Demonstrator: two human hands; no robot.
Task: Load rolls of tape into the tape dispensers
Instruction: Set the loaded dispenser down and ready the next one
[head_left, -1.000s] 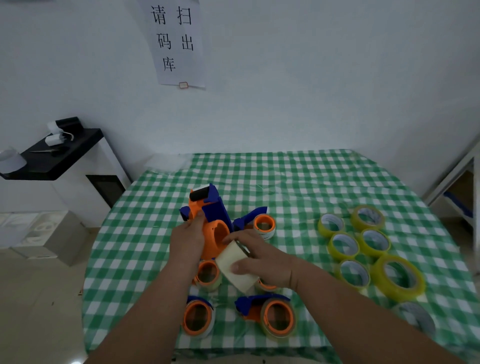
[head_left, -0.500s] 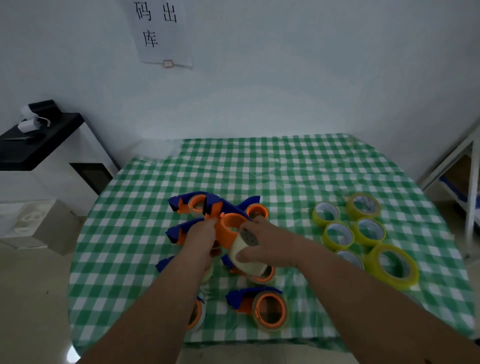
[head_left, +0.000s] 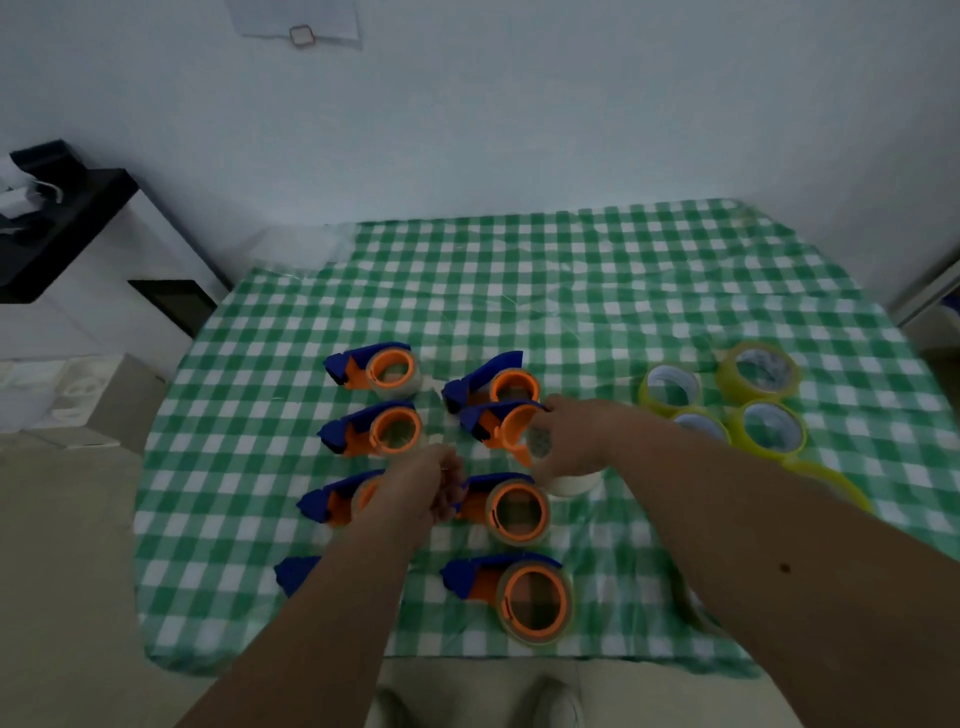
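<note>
Several blue-and-orange tape dispensers lie in two columns on the green checked table. My right hand grips a pale roll of tape and holds it against the orange hub of one dispenser in the right column. My left hand hovers with curled fingers between two other dispensers, partly covering the one on its left and close to the blue tip of the one on its right. Nothing shows plainly in the left hand's fingers.
Several yellow tape rolls lie on the right side of the table, one larger roll partly behind my right forearm. A black-topped white cabinet stands to the left. A white wall runs behind the table.
The dispenser that my left hand held up now lies on the table. My left hand has let go and drawn back. The right hand moved right with the pale roll. The camera tilted down.
</note>
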